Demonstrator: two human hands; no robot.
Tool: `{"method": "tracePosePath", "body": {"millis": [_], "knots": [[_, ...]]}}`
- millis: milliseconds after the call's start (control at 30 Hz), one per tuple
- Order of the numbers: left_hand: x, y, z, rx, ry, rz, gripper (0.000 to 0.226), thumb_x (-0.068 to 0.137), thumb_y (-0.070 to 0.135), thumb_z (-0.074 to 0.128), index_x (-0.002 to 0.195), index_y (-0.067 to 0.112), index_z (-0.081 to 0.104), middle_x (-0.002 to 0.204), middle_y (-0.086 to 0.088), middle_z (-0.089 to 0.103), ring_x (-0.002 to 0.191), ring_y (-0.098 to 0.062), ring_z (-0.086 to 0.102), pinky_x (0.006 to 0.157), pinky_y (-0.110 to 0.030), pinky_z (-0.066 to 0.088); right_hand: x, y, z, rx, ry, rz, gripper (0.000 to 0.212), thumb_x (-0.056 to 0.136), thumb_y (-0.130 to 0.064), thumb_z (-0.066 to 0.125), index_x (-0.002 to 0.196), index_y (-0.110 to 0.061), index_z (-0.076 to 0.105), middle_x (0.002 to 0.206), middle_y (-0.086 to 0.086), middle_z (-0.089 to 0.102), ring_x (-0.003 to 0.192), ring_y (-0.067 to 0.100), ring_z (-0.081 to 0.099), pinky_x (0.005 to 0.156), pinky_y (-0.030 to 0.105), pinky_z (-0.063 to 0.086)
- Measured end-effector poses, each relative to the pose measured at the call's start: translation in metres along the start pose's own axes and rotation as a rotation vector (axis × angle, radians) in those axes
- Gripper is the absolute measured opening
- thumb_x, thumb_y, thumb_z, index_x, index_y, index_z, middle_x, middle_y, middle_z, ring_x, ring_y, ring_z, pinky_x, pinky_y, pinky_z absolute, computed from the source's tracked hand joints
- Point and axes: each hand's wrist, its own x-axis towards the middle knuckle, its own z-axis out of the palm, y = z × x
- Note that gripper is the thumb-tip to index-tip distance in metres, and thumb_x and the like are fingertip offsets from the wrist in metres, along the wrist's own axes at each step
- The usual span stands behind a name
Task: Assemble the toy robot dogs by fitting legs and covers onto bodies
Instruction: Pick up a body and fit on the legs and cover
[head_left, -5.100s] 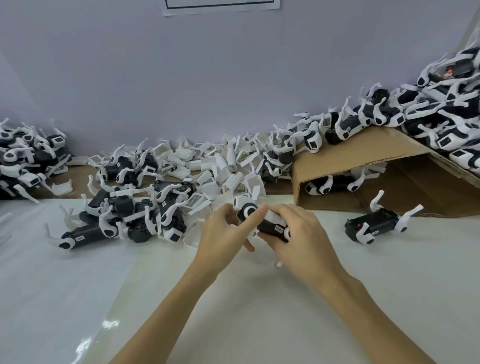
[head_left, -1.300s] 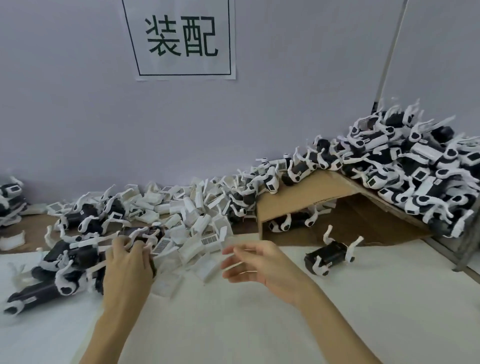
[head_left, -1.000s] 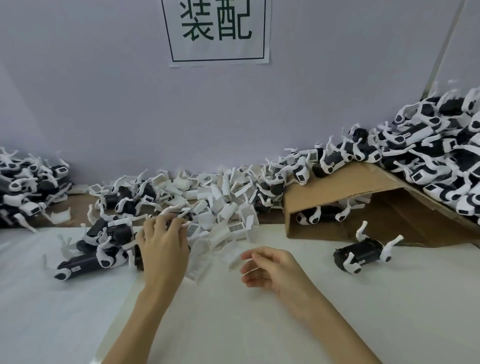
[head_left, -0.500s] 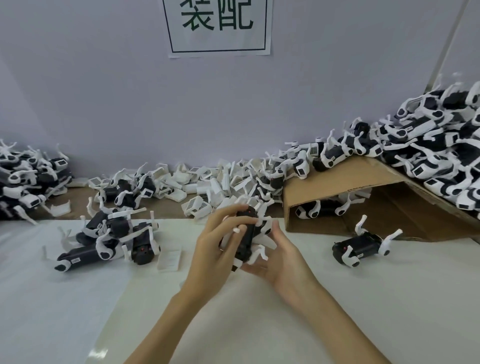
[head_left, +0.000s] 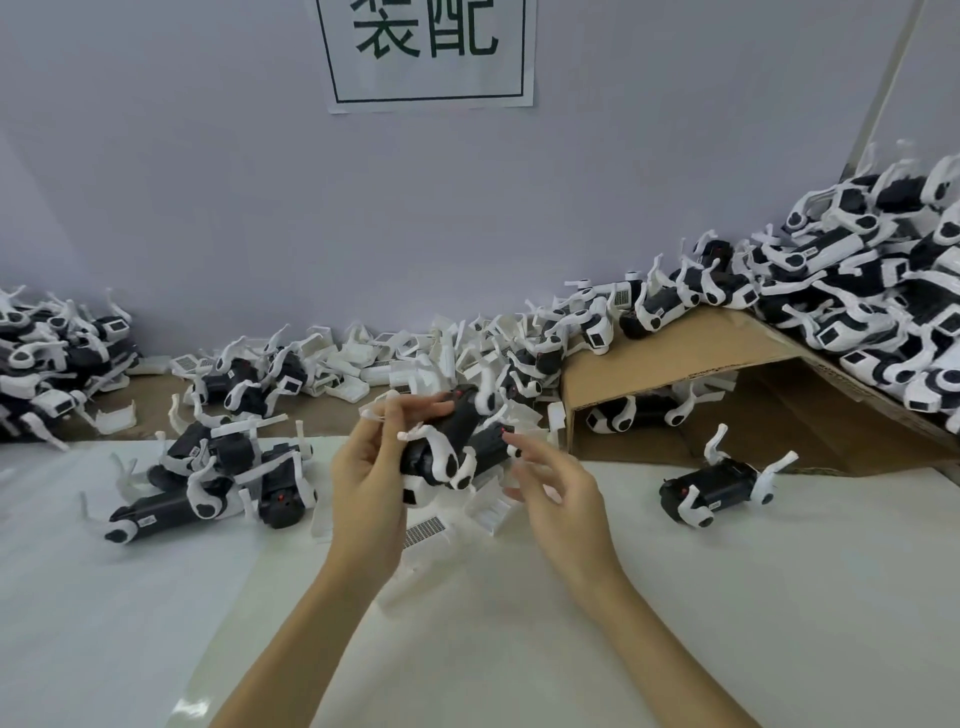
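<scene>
Pale lilac wall (head_left: 208, 182), paper sign (head_left: 428, 52), white tabletop (head_left: 779, 597)

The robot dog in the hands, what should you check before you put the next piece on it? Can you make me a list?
1. Black plastic toy dog body with white legs held firmly: ok, the left hand has its fingers curled round it.
2. Right hand free to pick up a part: ok, its fingers are spread and hold nothing.
3. White plastic cover with ribbed edge within reach: ok, it lies on the white table below the body.
4. All legs fitted on the body: cannot tell, the far side is hidden.
5. Body turned the right way for a cover: cannot tell.
</scene>
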Motion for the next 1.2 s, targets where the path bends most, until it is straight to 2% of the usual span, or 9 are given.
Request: {"method": "tracePosePath", "body": {"millis": [67, 167, 367, 500, 600, 733, 933, 1100, 1200], "knots": [[-0.002, 0.001, 0.003, -0.109, -0.106, -0.123, 0.039, 0.113, 0.03, 0.046, 0.101, 0.019, 0.082, 0.12, -0.015, 0.077, 0.123, -0.032, 0.071, 0.095, -0.038, 0.061, 0.002, -0.008, -0.001, 0.256, -0.072, 0.114, 0.021, 0.106, -0.026, 0.062, 0.117, -0.03, 0.079, 0.113, 0.009, 0.073, 0.102, 0.021, 0.072, 0.085, 0.032, 0.061], [-0.004, -0.007, 0.004, -0.174, -0.165, -0.289, 0.037, 0.112, 0.021, 0.048, 0.101, 0.013, 0.082, 0.126, -0.021, 0.074, 0.128, -0.035, 0.067, 0.106, -0.05, 0.057, 0.004, -0.017, -0.009, 0.718, -0.317, 0.333, 0.051, 0.097, -0.055, 0.063, 0.128, -0.015, 0.073, 0.122, 0.019, 0.072, 0.112, 0.029, 0.07, 0.092, 0.041, 0.059], [-0.002, -0.004, 0.004, -0.155, -0.131, -0.375, 0.024, 0.102, 0.031, 0.065, 0.104, 0.013, 0.081, 0.127, -0.018, 0.075, 0.117, -0.036, 0.074, 0.071, -0.041, 0.066, 0.006, -0.022, -0.015, 0.628, -0.271, 0.252, 0.071, 0.085, -0.054, 0.08, 0.13, -0.002, 0.065, 0.123, 0.021, 0.073, 0.115, 0.028, 0.071, 0.092, 0.033, 0.059], [0.002, -0.004, 0.008, -0.276, -0.048, -0.483, 0.082, 0.096, 0.07, 0.054, 0.131, -0.004, 0.061, 0.131, -0.029, 0.069, 0.121, -0.044, 0.07, 0.091, -0.052, 0.064, 0.007, -0.022, -0.013, 0.537, -0.029, 0.14, 0.063, 0.082, -0.055, 0.078, 0.117, -0.003, 0.074, 0.116, 0.017, 0.076, 0.114, 0.028, 0.072, 0.099, 0.036, 0.057], [-0.001, -0.004, 0.01, -0.093, -0.163, -0.416, 0.083, 0.09, 0.066, 0.073, 0.131, -0.005, 0.059, 0.133, -0.025, 0.068, 0.123, -0.038, 0.07, 0.096, -0.043, 0.062, 0.004, -0.022, -0.011, 0.554, 0.026, 0.139, 0.052, 0.086, -0.056, 0.073, 0.105, -0.009, 0.08, 0.111, 0.016, 0.078, 0.111, 0.027, 0.074, 0.092, 0.029, 0.058], [-0.004, -0.009, 0.005, 0.048, -0.268, -0.354, 0.074, 0.084, 0.052, 0.087, 0.128, 0.001, 0.058, 0.13, -0.016, 0.072, 0.117, -0.035, 0.074, 0.1, -0.043, 0.06, 0.004, -0.024, -0.012, 0.541, -0.001, 0.125, 0.049, 0.095, -0.054, 0.07, 0.107, -0.006, 0.076, 0.11, 0.016, 0.078, 0.108, 0.027, 0.075, 0.086, 0.028, 0.06], [0.0, -0.013, -0.004, 0.201, -0.298, -0.204, 0.054, 0.088, 0.049, 0.081, 0.14, 0.044, 0.064, 0.136, 0.004, 0.072, 0.126, -0.021, 0.07, 0.11, -0.041, 0.051, 0.009, -0.02, -0.026, 0.423, -0.199, 0.098, 0.052, 0.093, -0.043, 0.075, 0.127, -0.004, 0.064, 0.122, 0.011, 0.075, 0.118, 0.029, 0.071, 0.089, 0.032, 0.06], [0.0, -0.012, -0.003, 0.161, -0.304, -0.203, 0.058, 0.085, 0.045, 0.085, 0.139, 0.039, 0.064, 0.138, 0.003, 0.07, 0.123, -0.022, 0.071, 0.098, -0.034, 0.059, 0.009, -0.025, -0.03, 0.622, -0.338, 0.125, 0.064, 0.089, -0.045, 0.08, 0.139, -0.011, 0.058, 0.137, 0.014, 0.066, 0.129, 0.029, 0.064, 0.098, 0.032, 0.056], [0.001, -0.005, -0.003, 0.141, -0.32, -0.254, 0.057, 0.078, 0.06, 0.089, 0.12, 0.025, 0.072, 0.112, -0.005, 0.077, 0.084, -0.032, 0.077, 0.069, -0.042, 0.064, 0.009, -0.027, -0.031, 0.647, -0.346, 0.083, 0.061, 0.089, -0.039, 0.082, 0.143, -0.027, 0.058, 0.143, 0.013, 0.062, 0.132, 0.029, 0.062, 0.101, 0.036, 0.055]]}}
